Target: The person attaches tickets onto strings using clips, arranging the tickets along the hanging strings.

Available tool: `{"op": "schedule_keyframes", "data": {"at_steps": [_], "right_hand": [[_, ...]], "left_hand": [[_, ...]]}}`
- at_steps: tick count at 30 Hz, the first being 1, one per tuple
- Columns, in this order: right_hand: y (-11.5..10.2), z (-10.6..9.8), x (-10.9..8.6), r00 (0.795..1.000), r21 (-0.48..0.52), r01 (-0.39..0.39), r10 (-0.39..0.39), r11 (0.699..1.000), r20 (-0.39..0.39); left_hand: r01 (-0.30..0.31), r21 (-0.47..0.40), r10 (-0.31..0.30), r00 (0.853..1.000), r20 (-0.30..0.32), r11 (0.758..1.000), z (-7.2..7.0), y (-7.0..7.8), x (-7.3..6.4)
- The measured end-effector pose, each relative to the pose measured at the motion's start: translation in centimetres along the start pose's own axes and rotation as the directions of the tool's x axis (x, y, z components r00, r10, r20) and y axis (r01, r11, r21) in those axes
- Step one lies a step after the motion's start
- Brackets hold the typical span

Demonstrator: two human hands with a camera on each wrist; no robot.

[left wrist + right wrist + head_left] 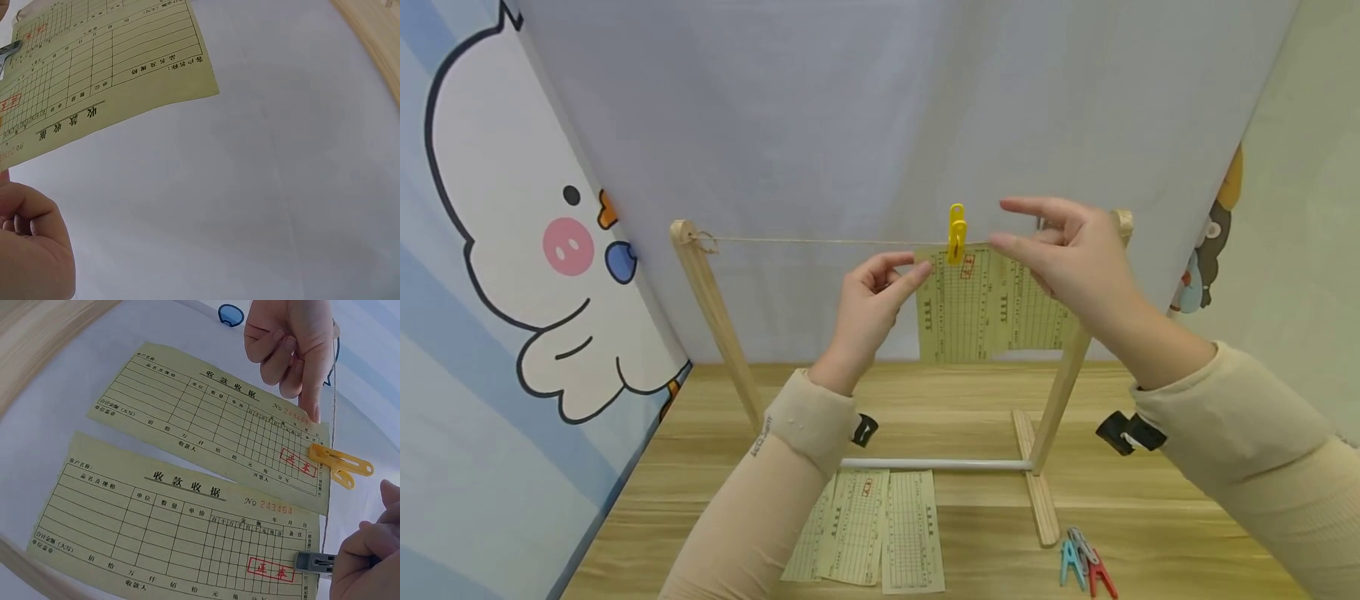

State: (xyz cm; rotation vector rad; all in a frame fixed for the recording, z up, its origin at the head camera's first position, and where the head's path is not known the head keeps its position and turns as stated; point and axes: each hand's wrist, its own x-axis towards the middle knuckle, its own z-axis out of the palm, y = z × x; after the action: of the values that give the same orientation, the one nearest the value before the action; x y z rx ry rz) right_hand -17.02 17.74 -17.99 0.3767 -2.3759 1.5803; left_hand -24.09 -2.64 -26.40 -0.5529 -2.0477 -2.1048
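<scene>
A yellow clothespin [957, 233] clamps a pale green receipt slip [958, 321] to a string, so the slip hangs down. My left hand [872, 308] pinches this slip's upper left corner, thumb in front. Beyond the clothespin, my right hand [1078, 254] has thumb and index finger spread apart with nothing between them; its thumb tip is right by the string. Beside the first slip hangs a second receipt slip [169, 512], held by a grey clothespin [315, 562] that my right hand partly covers in the head view.
The string [820, 241] runs between two wooden posts [718, 317] joined below by a white bar [940, 464]. Several more receipt slips [913, 533] lie on the wooden table [985, 550]. Blue, grey and red clothespins [1084, 557] lie at the front right.
</scene>
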Motion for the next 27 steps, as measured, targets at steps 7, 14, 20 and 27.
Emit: {"op": "schedule_keyframes", "data": {"at_steps": [7, 14, 20, 27], "right_hand": [[1.1, -0.8, -1.7, 0.999, -0.027, 0.047, -0.047, 0.999, -0.023], [2.2, -1.2, -3.4, 0.998, -0.044, 0.055, -0.057, 0.998, -0.041], [3.5, -1.3, -4.8, 0.993, -0.052, 0.081, -0.085, 0.995, -0.08], [4.6, -1.0, -6.1, 0.984, -0.029, 0.119, -0.121, 0.993, -0.131]], "left_hand": [[0.021, 0.002, -0.021, 1.0, 0.005, 1.0, -0.4, -0.8, -0.5], [0.06, -0.006, -0.06, 0.998, 0.004, 0.998, -1.0, -1.8, -1.5], [0.101, 0.024, -0.101, 0.995, 0.026, 0.995, -1.6, -3.1, -2.8], [0.143, 0.046, -0.144, 0.989, 0.028, 0.989, -2.1, -4.6, -3.9]]}}
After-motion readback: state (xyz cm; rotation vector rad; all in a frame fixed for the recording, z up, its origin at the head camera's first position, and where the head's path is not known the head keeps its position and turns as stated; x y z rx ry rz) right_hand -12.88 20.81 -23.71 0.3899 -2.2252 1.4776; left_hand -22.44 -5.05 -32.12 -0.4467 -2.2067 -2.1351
